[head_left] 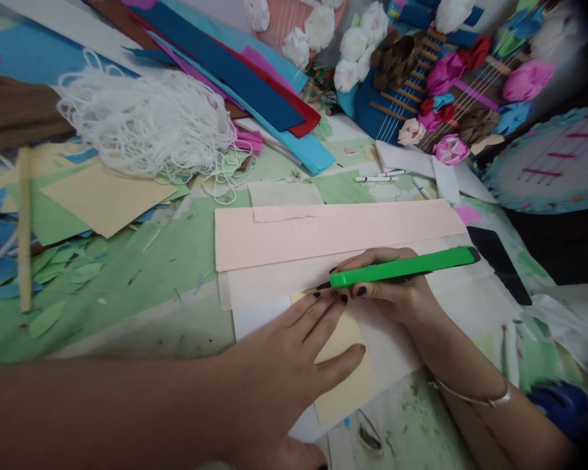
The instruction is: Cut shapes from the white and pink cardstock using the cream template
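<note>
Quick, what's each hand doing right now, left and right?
Left hand: open, laid over the cream paper piece, not gripping it.
Right hand: closed, holding the green utility knife.

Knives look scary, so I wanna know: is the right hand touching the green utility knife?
Touching. The head view shows the right hand closed around the green utility knife, gripping it by its body.
</note>
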Action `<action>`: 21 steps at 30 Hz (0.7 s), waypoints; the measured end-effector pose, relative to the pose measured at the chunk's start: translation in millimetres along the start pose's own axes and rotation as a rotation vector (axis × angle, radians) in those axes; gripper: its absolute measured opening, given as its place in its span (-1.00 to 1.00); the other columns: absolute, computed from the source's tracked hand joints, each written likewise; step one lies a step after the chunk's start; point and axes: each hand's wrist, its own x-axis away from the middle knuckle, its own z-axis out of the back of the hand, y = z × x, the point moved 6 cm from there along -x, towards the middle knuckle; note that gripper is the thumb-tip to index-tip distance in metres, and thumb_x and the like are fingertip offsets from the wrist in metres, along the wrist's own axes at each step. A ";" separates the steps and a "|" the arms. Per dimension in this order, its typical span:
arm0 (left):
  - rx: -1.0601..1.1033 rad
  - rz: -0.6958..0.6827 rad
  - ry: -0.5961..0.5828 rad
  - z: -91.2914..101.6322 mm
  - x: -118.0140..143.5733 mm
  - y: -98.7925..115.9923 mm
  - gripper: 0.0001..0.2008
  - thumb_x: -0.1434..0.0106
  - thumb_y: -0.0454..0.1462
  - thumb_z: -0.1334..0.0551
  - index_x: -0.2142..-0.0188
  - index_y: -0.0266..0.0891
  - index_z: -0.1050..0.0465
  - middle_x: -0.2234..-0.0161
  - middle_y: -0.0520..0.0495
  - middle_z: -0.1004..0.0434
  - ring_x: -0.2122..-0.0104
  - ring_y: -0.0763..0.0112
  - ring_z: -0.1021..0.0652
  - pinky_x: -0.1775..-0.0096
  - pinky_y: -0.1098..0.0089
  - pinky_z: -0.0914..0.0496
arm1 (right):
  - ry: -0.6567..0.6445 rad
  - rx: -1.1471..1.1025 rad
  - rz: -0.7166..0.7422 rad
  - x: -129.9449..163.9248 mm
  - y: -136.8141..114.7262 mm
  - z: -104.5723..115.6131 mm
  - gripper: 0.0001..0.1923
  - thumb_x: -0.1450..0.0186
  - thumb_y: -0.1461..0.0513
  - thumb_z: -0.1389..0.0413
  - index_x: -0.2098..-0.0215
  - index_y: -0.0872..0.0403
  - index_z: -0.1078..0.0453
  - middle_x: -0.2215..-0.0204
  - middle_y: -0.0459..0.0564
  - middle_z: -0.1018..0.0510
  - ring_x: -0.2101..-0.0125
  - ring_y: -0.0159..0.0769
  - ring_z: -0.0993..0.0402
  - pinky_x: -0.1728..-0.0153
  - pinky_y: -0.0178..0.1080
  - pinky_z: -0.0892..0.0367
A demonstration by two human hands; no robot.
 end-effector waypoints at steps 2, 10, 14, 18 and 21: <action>-0.007 -0.006 -0.004 -0.3 0.0 0.7 -0.02 -0.09 0.11 -0.30 -0.35 -0.25 0.01 -0.37 -0.52 0.29 -0.35 -0.27 0.16 -0.26 -0.17 0.08 | -0.005 -0.027 0.012 -0.2 1.3 0.0 -0.77 -0.07 0.31 -0.38 0.27 0.09 -0.61 0.30 0.03 -0.69 0.31 -0.20 -0.63 0.27 -0.25 -0.55; -0.007 0.005 -0.009 1.5 -0.7 1.2 -0.02 -0.07 0.11 -0.32 -0.35 -0.26 -0.01 -0.37 -0.55 0.30 -0.34 -0.28 0.19 -0.26 -0.17 0.07 | 0.003 -0.026 0.028 -0.2 -0.4 -2.8 -0.76 -0.08 0.26 -0.39 0.26 0.08 -0.61 0.30 0.01 -0.69 0.30 -0.24 -0.63 0.23 -0.28 -0.53; -0.002 -0.008 0.008 1.3 -0.8 0.8 -0.04 -0.09 0.11 -0.31 -0.35 -0.26 -0.01 -0.37 -0.52 0.33 -0.34 -0.27 0.17 -0.26 -0.16 0.07 | 0.000 0.011 0.027 -0.9 -3.5 -5.0 -0.78 -0.07 0.25 -0.40 0.28 0.06 -0.62 0.30 0.00 -0.69 0.31 -0.25 -0.63 0.24 -0.29 -0.53; -0.009 0.022 -0.006 0.0 -1.0 0.0 -0.02 -0.06 0.11 -0.33 -0.34 -0.24 -0.03 -0.38 -0.48 0.31 -0.34 -0.29 0.12 -0.27 -0.15 0.08 | -0.009 0.033 0.024 -0.9 -4.8 -6.7 -0.78 -0.06 0.24 -0.40 0.29 0.05 -0.62 0.29 -0.01 -0.69 0.25 -0.23 -0.63 0.19 -0.29 -0.52; -0.014 0.018 -0.005 0.2 -0.7 0.8 -0.02 -0.07 0.11 -0.32 -0.35 -0.25 -0.02 -0.37 -0.52 0.31 -0.34 -0.28 0.15 -0.26 -0.15 0.06 | -0.009 0.048 0.022 -0.5 -4.6 -6.8 -0.77 -0.06 0.23 -0.40 0.28 0.04 -0.62 0.27 -0.01 -0.69 0.23 -0.23 -0.63 0.17 -0.29 -0.52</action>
